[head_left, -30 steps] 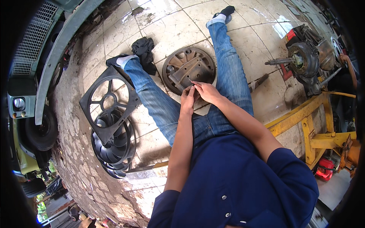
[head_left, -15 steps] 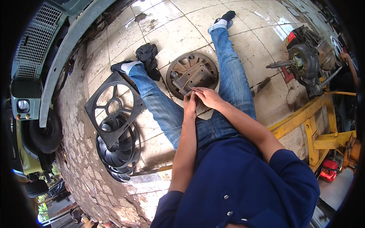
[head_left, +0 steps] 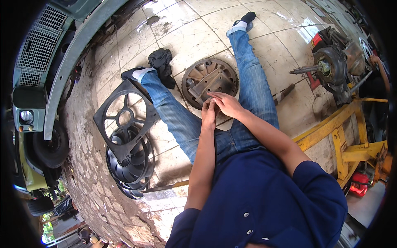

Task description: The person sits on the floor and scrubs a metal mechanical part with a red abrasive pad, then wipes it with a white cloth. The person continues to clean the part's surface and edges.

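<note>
Between my spread legs, a round toothed flywheel (head_left: 199,72) lies flat on the tiled floor, with a brown flat metal plate (head_left: 218,84) with holes across its middle. Both hands meet just above its near edge. My left hand (head_left: 209,116) points up with its fingertips pinched together. Against it rests my right hand (head_left: 227,104), its fingers straight, pressed together and pointing left over the left fingertips. Whatever sits between the fingers is hidden or too small to name.
Left of my leg lie a black fan shroud (head_left: 108,108) and a black fan (head_left: 129,163). A black cloth (head_left: 160,61) is by my left foot. To the right are a yellow metal frame (head_left: 320,134) and a greasy shafted assembly (head_left: 331,66). A vehicle front (head_left: 31,99) stands far left.
My right fingers have straightened and lifted slightly over the left fingertips. The hands stay together at the same spot; the whole view has shifted very slightly.
</note>
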Tool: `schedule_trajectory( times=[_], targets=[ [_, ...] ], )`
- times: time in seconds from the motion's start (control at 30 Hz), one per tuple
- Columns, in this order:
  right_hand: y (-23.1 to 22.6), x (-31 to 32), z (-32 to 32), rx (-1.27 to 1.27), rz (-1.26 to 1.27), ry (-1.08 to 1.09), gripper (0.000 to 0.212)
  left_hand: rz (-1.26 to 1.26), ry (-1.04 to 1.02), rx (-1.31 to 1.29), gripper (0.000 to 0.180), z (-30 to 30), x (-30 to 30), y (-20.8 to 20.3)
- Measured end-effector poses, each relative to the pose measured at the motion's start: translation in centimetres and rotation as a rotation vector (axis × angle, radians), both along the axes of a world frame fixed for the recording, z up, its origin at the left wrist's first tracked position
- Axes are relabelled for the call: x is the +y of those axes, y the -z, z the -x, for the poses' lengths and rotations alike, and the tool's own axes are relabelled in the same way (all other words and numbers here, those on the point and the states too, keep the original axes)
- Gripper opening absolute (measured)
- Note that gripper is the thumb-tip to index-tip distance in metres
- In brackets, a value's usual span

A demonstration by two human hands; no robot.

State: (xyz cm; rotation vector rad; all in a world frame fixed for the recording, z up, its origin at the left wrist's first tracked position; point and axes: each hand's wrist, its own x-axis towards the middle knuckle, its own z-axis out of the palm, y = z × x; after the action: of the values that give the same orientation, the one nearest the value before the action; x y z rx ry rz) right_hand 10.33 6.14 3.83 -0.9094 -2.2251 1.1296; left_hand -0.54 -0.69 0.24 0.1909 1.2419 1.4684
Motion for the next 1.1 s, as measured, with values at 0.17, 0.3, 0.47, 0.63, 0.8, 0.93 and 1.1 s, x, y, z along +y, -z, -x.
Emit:
schedule_trajectory(
  times=[0.17,0.3,0.47,0.63,0.8,0.93,1.1],
  targets=[
    [0.3,-0.8,0.4,-0.037,-0.173,-0.055,0.035,-0.019,-0.040,-0.026,0.025,0.7,-0.3,0.9],
    [0.2,-0.3,0.2,-0.047,-0.127,0.000,0.035,0.001,-0.016,-0.073,0.025,0.3,-0.2,-0.4],
    [0.5,-0.9,0.2,-0.017,-0.304,-0.077,0.035,-0.008,-0.042,-0.087,0.028,0.6,-0.5,0.9],
    [0.2,-0.5,0.4,-0.030,-0.194,-0.058,0.034,0.004,-0.032,-0.132,0.030,0.4,-0.4,0.3],
    [0.3,-0.9,0.4,-0.018,-0.394,-0.113,0.035,-0.098,-0.044,-0.131,0.031,1.0,-0.6,2.2],
    [0.2,-0.2,0.3,-0.054,-0.210,-0.020,0.034,-0.038,-0.014,-0.149,0.031,0.4,-0.3,0.7],
    [0.0,-1.1,0.3,-0.057,-0.285,-0.079,0.034,-0.090,-0.083,-0.132,0.030,0.7,-0.6,1.2]
  ],
)
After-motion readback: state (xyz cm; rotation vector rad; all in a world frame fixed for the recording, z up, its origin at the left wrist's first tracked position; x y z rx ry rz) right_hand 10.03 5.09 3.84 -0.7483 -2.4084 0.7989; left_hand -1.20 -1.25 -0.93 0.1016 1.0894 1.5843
